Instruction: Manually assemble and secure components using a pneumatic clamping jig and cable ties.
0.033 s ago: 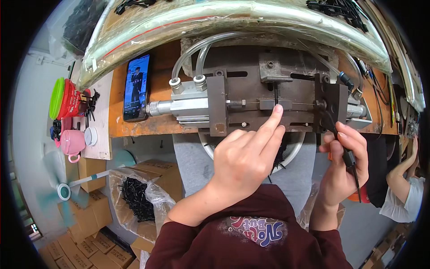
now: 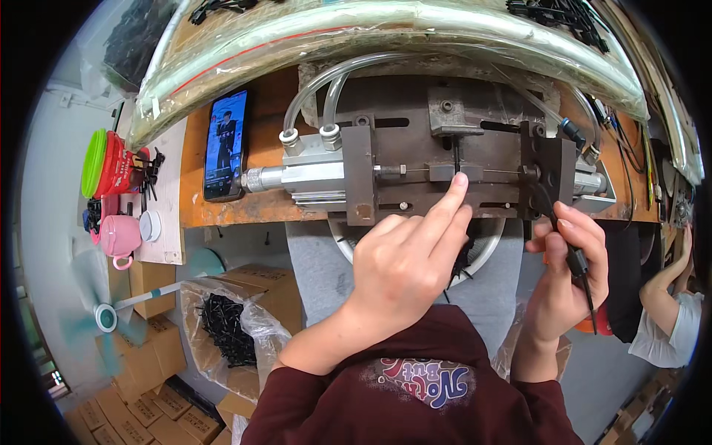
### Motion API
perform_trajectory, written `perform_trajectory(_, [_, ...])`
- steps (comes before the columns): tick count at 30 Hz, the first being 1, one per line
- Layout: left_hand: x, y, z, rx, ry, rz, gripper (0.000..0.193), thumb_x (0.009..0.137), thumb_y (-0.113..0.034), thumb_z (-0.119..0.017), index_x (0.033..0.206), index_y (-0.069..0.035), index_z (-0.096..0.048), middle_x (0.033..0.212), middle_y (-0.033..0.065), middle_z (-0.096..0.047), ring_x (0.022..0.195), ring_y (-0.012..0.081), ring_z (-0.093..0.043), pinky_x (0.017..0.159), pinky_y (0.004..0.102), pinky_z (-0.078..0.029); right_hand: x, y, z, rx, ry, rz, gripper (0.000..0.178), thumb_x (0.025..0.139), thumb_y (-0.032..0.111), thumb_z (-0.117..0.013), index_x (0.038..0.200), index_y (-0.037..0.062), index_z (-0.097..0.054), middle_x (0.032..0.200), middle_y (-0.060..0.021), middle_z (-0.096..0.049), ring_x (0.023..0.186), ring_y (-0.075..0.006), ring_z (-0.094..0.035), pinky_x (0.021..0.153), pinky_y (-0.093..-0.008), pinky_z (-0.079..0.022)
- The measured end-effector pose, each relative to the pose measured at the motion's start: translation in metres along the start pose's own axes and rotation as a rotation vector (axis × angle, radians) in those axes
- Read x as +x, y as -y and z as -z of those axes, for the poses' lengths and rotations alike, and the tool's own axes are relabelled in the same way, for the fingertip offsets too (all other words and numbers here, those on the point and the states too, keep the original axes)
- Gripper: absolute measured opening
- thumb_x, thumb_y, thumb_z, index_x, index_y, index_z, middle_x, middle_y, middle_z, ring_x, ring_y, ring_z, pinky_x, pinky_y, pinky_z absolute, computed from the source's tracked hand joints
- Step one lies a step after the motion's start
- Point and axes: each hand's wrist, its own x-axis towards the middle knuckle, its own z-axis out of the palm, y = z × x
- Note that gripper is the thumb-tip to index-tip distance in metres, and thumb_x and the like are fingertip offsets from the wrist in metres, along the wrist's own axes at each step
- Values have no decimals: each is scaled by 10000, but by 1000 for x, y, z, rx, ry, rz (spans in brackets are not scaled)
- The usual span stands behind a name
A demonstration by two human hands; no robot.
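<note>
My left hand point(image 2: 411, 256) reaches up to the steel clamping jig point(image 2: 411, 200), index and middle fingers stretched out. The index fingertip rests at a small grey block point(image 2: 443, 173) in the jig's middle, beside a thin upright black piece point(image 2: 457, 150). A thin rod meets this block from either side. Closed fingers of my right hand point(image 2: 571, 274) grip a slender black plastic part point(image 2: 577, 261), held tilted at the jig's right end. Its upper end overlaps the dark right-hand plate, and its thin tail points down past my fingers. Whether it touches the plate I cannot tell.
Air cylinders point(image 2: 315, 176) with clear hoses point(image 2: 334, 100) flank the jig. A phone point(image 2: 225, 148) leans at its left. Below stands a bag of black parts point(image 2: 226, 326) near cartons point(image 2: 152, 360) and a fan point(image 2: 105, 317). Another person's arm point(image 2: 664, 297) shows at right.
</note>
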Motion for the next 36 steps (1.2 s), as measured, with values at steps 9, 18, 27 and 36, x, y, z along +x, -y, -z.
perform_trajectory(9, [1, -22, -3, -223, -287, -175, 448, 748, -107, -811, 1155, -18, -643, 943, 86, -659, 679, 187, -652, 541, 269, -534, -24, 2, -42, 519, 7, -382, 161, 953, -38, -538, 1112, -21, -542, 1245, -237, -581, 1002, -289, -673, 949, -401, -535])
perform_trajectory(18, [-10, -9, 15, -374, -177, -62, 382, 680, -29, -825, 1042, 22, -714, 1025, 136, -685, 774, 230, -687, 648, 308, -573, -12, -7, -26, 260, -63, -48, 138, 980, 16, -545, 1111, -28, -555, 1205, -263, -601, 941, -277, -697, 876, -381, -564])
perform_trajectory(27, [-4, 1, -6, -11, -77, -96, 280, 717, -122, -802, 954, -8, -709, 1211, 126, -681, 774, 195, -695, 713, 301, -570, -8, -1, -4, -305, 111, 228, 197, 957, -60, -542, 1146, -5, -541, 1216, -241, -593, 984, -332, -703, 889, -401, -583])
perform_trajectory(36, [3, 2, 4, -53, 9, -26, 293, 709, -119, -823, 958, -17, -708, 1178, 125, -694, 727, 185, -693, 654, 276, -557, -6, -7, 5, -264, 152, 348, 289, 874, -151, -609, 1109, 1, -536, 1191, -275, -619, 986, -379, -704, 850, -414, -599])
